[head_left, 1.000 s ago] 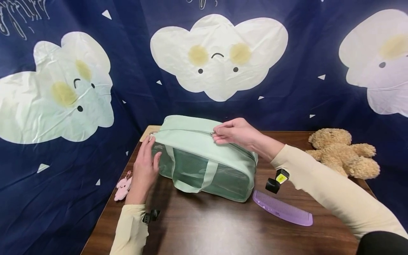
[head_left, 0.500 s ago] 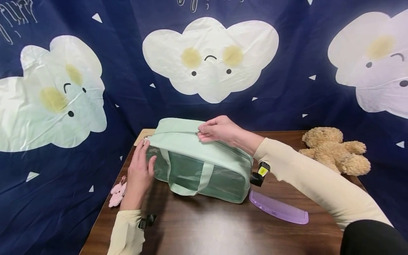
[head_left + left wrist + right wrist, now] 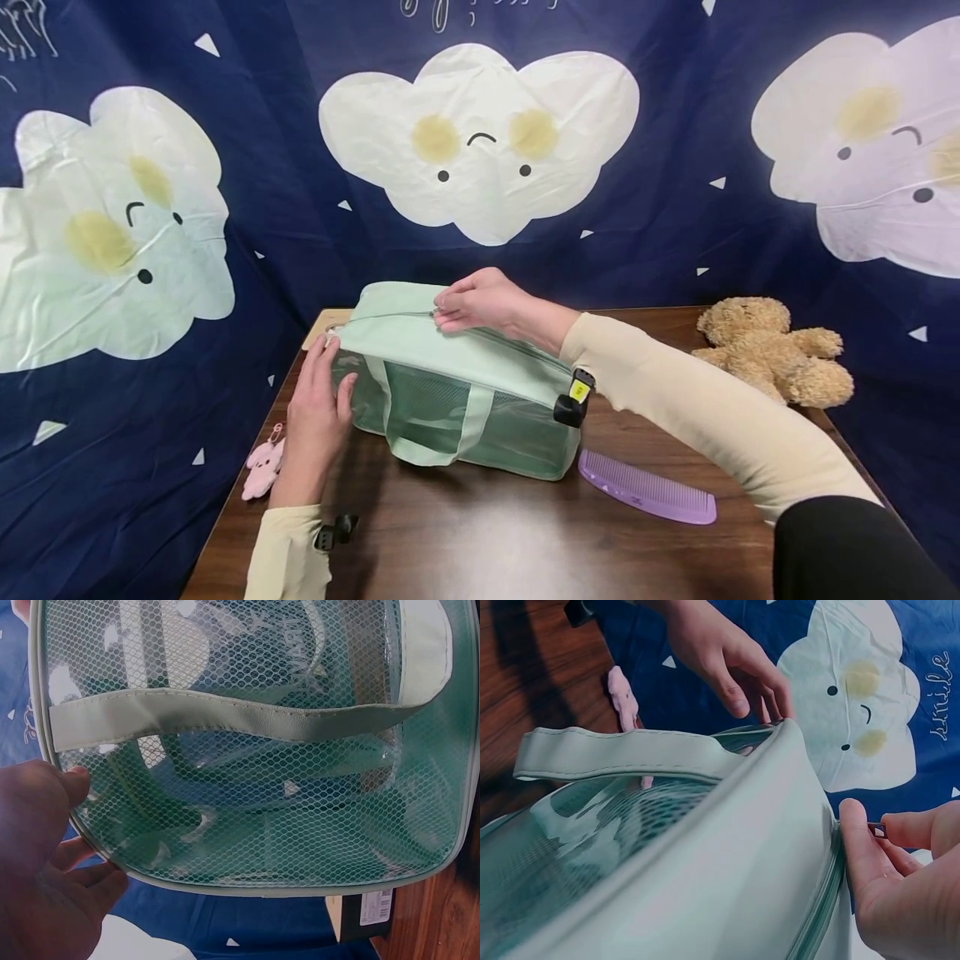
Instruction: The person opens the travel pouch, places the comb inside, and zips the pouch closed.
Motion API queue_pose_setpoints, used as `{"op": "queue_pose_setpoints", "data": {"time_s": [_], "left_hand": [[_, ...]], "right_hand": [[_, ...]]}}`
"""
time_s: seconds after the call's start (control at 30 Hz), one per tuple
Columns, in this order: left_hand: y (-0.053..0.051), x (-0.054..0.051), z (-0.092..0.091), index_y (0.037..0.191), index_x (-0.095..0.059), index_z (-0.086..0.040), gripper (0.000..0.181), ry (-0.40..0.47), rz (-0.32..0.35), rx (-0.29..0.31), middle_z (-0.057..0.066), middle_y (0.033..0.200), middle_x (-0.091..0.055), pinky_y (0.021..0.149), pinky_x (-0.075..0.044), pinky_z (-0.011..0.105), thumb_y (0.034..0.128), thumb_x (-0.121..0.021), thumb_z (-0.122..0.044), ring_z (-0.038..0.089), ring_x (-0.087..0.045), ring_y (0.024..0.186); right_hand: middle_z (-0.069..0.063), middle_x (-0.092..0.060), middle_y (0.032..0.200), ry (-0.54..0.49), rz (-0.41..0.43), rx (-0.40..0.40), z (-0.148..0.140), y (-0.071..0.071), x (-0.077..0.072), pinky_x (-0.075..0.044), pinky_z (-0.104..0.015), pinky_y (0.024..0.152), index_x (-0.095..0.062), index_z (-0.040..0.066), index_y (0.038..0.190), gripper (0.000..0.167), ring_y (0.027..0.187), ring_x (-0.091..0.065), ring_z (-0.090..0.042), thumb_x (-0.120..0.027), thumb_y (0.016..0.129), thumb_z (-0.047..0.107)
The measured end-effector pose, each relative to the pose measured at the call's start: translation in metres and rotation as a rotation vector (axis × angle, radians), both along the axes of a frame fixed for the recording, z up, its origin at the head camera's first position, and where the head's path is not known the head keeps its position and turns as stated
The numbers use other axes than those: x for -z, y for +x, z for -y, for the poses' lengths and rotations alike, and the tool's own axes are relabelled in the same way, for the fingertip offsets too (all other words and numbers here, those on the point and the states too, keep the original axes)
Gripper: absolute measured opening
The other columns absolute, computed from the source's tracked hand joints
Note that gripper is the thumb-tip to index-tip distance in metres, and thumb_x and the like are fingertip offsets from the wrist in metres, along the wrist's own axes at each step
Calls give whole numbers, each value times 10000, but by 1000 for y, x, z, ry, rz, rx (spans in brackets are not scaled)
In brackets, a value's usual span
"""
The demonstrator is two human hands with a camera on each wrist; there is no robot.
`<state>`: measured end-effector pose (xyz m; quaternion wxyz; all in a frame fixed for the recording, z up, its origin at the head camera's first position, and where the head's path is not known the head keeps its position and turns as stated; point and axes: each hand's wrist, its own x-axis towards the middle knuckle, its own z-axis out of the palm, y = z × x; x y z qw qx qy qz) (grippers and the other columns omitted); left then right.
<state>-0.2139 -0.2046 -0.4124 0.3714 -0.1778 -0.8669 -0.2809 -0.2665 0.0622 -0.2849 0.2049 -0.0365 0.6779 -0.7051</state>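
- Pale green bag [image 3: 450, 367] stands on the brown bench [image 3: 480, 542], its handle [image 3: 425, 455] drooping over the see-through front.
- Right hand [image 3: 487, 302] is above the bag, its grip pinching the zip pull [image 3: 877, 828] between thumb and finger.
- Compared with 1 second ago, that hand has travelled along the zip [image 3: 390, 315], from right of the bag's middle to nearer the left hand.
- Left hand [image 3: 317, 408] is at the same end of the bag as before: grip spread, thumb apart, fingertips touching the top corner. Whether they also hold the small tab there, I cannot tell.
- Everything in the head view sits further left than 1 second ago, yet the purple comb [image 3: 647, 487], teddy bear [image 3: 776, 350] and pink charm [image 3: 264, 468] keep their places around the bag.
- Black wrist camera [image 3: 573, 398] now covers the bag's right front corner, which showed earlier.
- Hidden: the right hand and sleeve cover part of the zip; I cannot tell whether it gapes there.
- Reflections and mesh make the bag's inside hard to read.
- Tan object [image 3: 324, 327] is mostly behind the bag, too covered to identify.
- Black shape [image 3: 847, 550] at lower right is cut off.
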Motion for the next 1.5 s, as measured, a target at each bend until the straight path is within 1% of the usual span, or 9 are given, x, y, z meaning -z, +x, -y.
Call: {"op": "queue_pose_setpoints", "data": {"time_s": [0.2, 0.33, 0.47, 0.67, 0.83, 0.97, 1.27, 1.5], "left_hand": [[0, 0, 1, 1415, -522, 98, 541, 3, -19, 3, 355, 1468, -481, 966, -439, 679, 903, -694, 64, 541, -509, 1305], [-1, 0, 1, 1418, -519, 96, 555, 0, -17, 6, 354, 1473, -476, 970, -444, 678, 896, -704, 70, 541, -512, 1303], [0, -1, 1, 1418, -518, 97, 543, -1, -17, 5, 350, 1477, -472, 971, -449, 678, 907, -699, 60, 543, -515, 1299], [0, -2, 1, 1421, -517, 94, 534, -2, -15, 7, 350, 1480, -470, 975, -451, 675, 923, -697, 34, 544, -514, 1300], [0, -1, -1, 1418, -518, 97, 541, 0, -3, 4, 355, 1474, -472, 984, -448, 673, 912, -702, 44, 543, -510, 1306], [1, -1, -1, 1413, -522, 99, 537, 3, -3, -6, 356, 1471, -476, 981, -451, 671, 911, -704, 48, 541, -511, 1307], [3, 0, -2, 1421, -522, 90, 531, 9, 10, -8, 341, 1488, -470, 991, -448, 666, 925, -700, 30, 535, -504, 1321], [4, 0, -2, 1417, -522, 96, 523, 6, 7, -11, 353, 1478, -470, 982, -451, 671, 928, -695, 27, 541, -506, 1314]], "right_hand": [[-144, -718, 880, 11, 9, 6, 11, -7, -2, -612, -254, 732, -637, -179, 1253, 286, 704, -715, -124, -605, 1003, -43], [-138, -714, 865, 15, 10, 8, 17, -9, -4, -613, -261, 745, -648, -176, 1237, 273, 700, -712, -129, -607, 1003, -41], [-134, -717, 849, 17, 11, 6, 23, -12, -5, -613, -266, 757, -654, -177, 1226, 269, 687, -708, -123, -613, 1001, -38], [-109, -705, 790, 16, 4, 4, 34, -16, -5, -609, -246, 713, -645, -189, 1229, 279, 642, -698, -105, -613, 1001, -32], [-96, -708, 773, 43, 6, 3, 43, -18, -4, -612, -260, 751, -660, -163, 1236, 276, 632, -692, -92, -616, 1003, -21], [-101, -704, 751, 40, 9, 4, 51, -20, -3, -615, -278, 780, -662, -157, 1241, 278, 620, -687, -98, -614, 999, -28], [-83, -677, 715, 26, 17, -1, 63, -25, -1, -607, -240, 723, -636, -175, 1268, 298, 607, -667, -90, -591, 1002, -50], [-121, -704, 757, 44, -4, -6, 74, -28, 2, -612, -272, 794, -657, -169, 1241, 277, 607, -663, -87, -590, 1004, -42]]}}
